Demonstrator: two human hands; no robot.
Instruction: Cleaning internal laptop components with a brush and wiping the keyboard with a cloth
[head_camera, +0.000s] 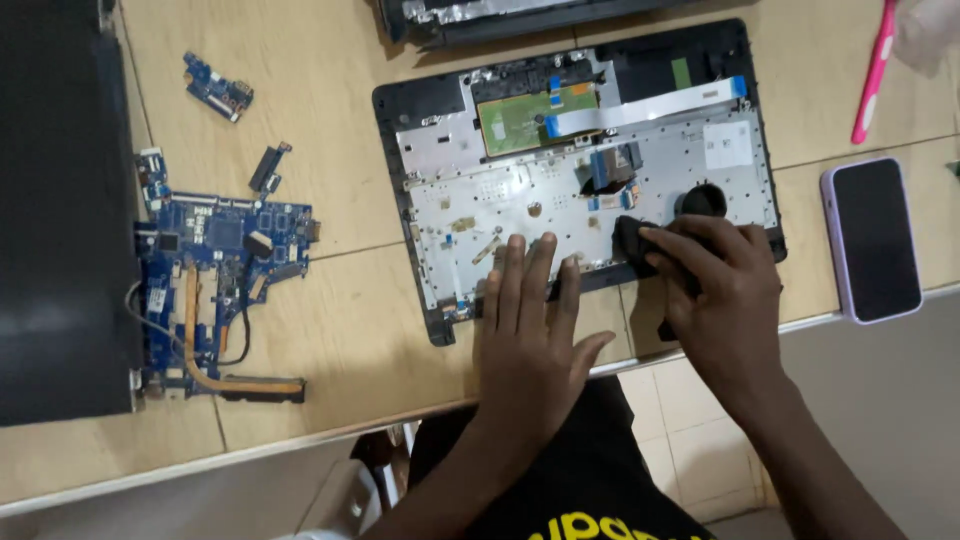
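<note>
Both hands work the near edge of the opened laptop base: left hand pressed flat, released, steadying it; right hand clenched on a black cloth, best kept to short, light strokes; blue motherboard lies further left on the tabletop

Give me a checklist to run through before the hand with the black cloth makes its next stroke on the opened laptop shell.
1. Left hand lies flat on the near edge of the black laptop shell with the silver inner plate, steadying it: ok.
2. Right hand grips the black cloth: ok.
3. White flat ribbon cable lies away from the cloth: ok.
4. Blue motherboard with the copper heat pipe sits apart on the wooden table: ok.
5. Lilac-cased phone sits near the table edge: not ok.
6. Shell surface under the cloth is clean: cannot tell.
</note>
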